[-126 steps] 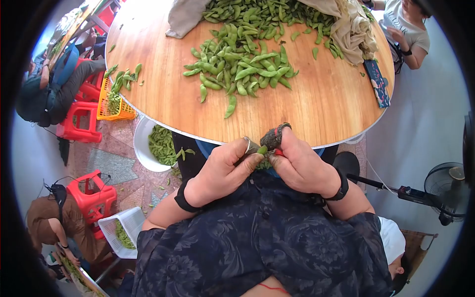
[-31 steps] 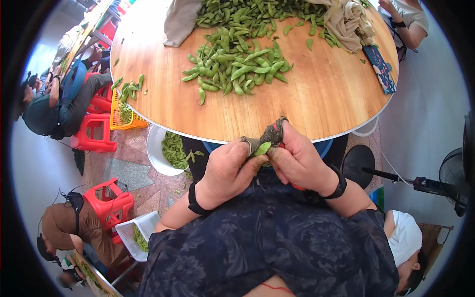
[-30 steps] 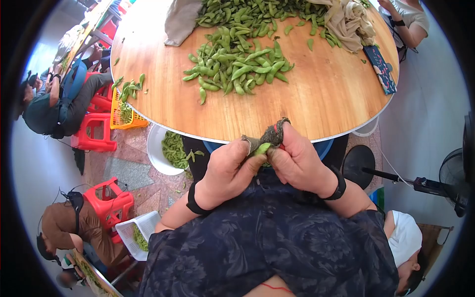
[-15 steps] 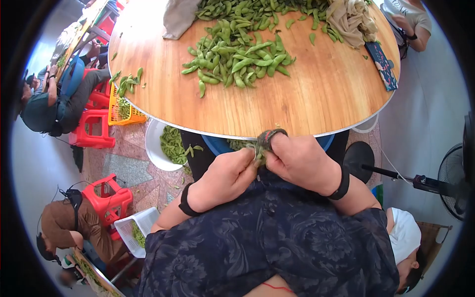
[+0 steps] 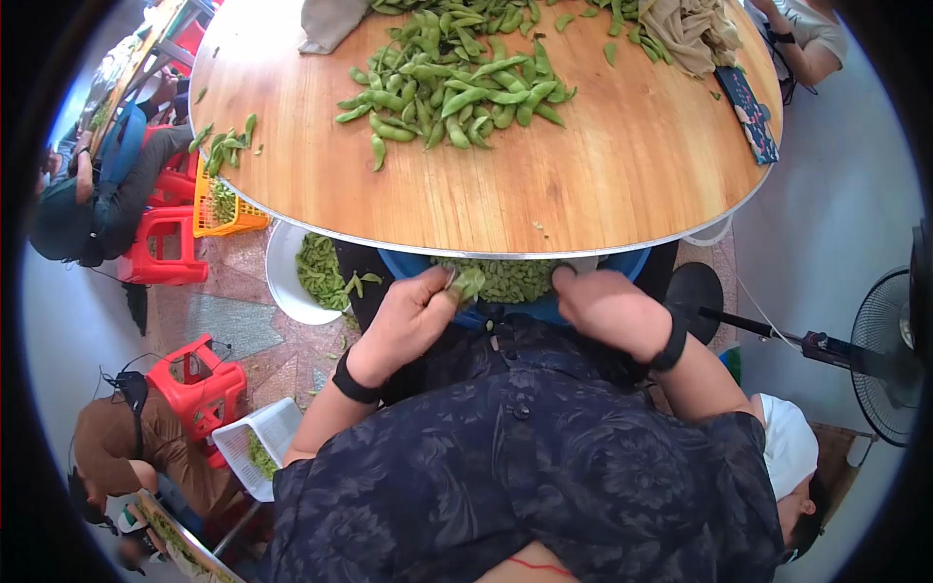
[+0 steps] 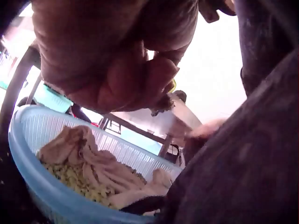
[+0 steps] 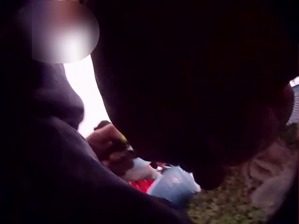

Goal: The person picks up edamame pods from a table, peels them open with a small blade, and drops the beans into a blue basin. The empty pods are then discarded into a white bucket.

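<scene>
Across the broad wooden surface, out toward the far edge, sprawled the heap of pods: bright green, plump, curved, bumpy along their sides! Under the near edge sat the blue basin, well stocked with loose pale beans, a beige cloth draped over part of them. Just off the near-left edge stood the white tub, holding whole pods; lower down, the white basket held green bits too small to read. A yellow basket hugged the left edge, greenery inside. The right hand hung over the basin, its grip impossible to tell. The left hand? A narrow grip, pinching a light green, crumpled-looking pod just short of the near edge!
</scene>
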Tool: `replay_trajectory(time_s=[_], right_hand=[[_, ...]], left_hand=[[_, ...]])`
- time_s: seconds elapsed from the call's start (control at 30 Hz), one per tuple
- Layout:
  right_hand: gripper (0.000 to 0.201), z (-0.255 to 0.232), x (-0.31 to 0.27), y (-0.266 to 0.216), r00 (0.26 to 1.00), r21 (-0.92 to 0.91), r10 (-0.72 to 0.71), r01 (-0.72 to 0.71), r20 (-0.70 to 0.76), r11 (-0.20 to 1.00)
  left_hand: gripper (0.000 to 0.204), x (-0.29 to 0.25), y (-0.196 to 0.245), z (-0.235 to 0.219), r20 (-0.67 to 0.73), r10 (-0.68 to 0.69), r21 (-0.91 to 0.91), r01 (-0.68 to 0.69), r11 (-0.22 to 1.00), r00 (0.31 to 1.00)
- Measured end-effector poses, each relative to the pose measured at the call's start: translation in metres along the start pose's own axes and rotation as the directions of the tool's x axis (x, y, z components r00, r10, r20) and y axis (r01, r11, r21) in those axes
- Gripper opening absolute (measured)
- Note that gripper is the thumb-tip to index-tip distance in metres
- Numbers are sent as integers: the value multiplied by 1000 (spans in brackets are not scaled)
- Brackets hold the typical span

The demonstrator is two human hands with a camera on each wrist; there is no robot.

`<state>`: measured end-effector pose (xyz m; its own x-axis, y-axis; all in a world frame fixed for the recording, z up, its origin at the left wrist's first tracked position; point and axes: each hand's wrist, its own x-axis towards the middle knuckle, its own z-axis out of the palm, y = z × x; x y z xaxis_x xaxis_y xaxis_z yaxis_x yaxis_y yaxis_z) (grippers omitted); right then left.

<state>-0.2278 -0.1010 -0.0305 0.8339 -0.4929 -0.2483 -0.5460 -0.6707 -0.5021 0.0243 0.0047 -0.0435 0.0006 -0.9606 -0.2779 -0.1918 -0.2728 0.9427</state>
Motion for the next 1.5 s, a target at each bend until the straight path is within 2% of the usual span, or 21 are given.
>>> replay_trajectory(time_s=[0.03, 0.1, 0.13, 0.17, 0.2, 0.23, 0.27, 0.3, 0.47, 0.53, 0.57, 0.63, 0.77, 0.83, 0.87, 0.93, 1.03, 1.13, 1.33, 1.47, 1.5], right_hand=[[13, 11, 7, 14, 995, -4, 95, -95, 18, 995], [17, 29, 28, 31, 996, -42, -24, 20, -87, 999], [17, 41, 38, 36, 996, -43, -21, 18, -86, 999], [19, 53, 49, 38, 976, -125, -83, 58, -202, 990], [21, 59, 57, 35, 938, -213, -152, 87, -312, 973], [21, 53, 62, 25, 937, -217, -151, 83, -315, 973], [25, 44, 66, 15, 998, -215, -9, -6, -67, 977], [29, 39, 69, 8, 973, -235, 138, -92, 185, 968], [29, 67, 79, 17, 916, -222, 198, -125, 348, 967], [24, 56, 74, 16, 939, -214, 90, -18, 331, 977], [24, 50, 68, 13, 938, -222, 84, -8, 337, 975], [17, 22, 51, -5, 945, -88, 72, -47, 318, 995], [16, -14, 15, -36, 985, 95, -161, 155, 60, 983], [15, -32, 3, -53, 987, 96, -160, 157, 23, 983], [15, -36, 0, -58, 987, 96, -157, 155, 20, 983], [13, -39, -1, -66, 950, 169, -183, 230, -254, 958], [14, -42, 5, -72, 974, 185, -148, 179, -169, 966], [16, -36, 9, -79, 943, 139, -166, 213, -289, 967], [20, -42, 6, -78, 931, 59, -220, 247, -291, 967], [21, -42, 0, -71, 893, 65, -172, 218, -416, 974], [22, -45, -1, -69, 903, 185, -86, 178, -421, 967]], left_hand=[[17, 8, -4, 3, 5, -1, -8, 1, 1000, 1000], [18, 24, -15, 5, -11, 76, 130, -74, 989, 997], [19, 34, -18, 4, 55, 18, 183, -28, 983, 998], [19, 40, -24, 7, 57, 20, 182, -30, 983, 998], [21, 47, -30, 12, 64, 130, 231, -141, 963, 989], [23, 51, -31, 15, 76, 239, 277, -251, 927, 968], [23, 53, -29, 17, 78, 244, 276, -256, 926, 967], [24, 53, -27, 19, 93, 254, 287, -270, 919, 963], [25, 53, -36, 15, 104, 267, 244, -285, 927, 958], [26, 53, -42, 14, 75, 193, 12, -194, 981, 978], [26, 52, -41, 17, 61, 195, 7, -196, 981, 979], [19, 49, -26, 24, -63, 117, -364, -132, 922, 991], [17, 46, -28, 21, 41, 140, -249, -125, 960, 989], [28, 37, -16, 14, 256, 90, 17, -98, 995, 962], [24, 31, -9, 13, 220, 213, 65, -233, 970, 952], [20, 22, 1, 14, 224, 264, 56, -283, 957, 938], [11, 13, 18, 15, 213, 350, 58, -369, 928, 912], [9, 11, 28, 17, 148, 358, 156, -379, 912, 922], [6, 14, 28, 28, 72, 402, 40, -406, 913, 913], [21, 11, 33, 29, 120, 373, -90, -364, 927, 920], [28, 10, 33, 31, 106, 349, -129, -335, 933, 931]])
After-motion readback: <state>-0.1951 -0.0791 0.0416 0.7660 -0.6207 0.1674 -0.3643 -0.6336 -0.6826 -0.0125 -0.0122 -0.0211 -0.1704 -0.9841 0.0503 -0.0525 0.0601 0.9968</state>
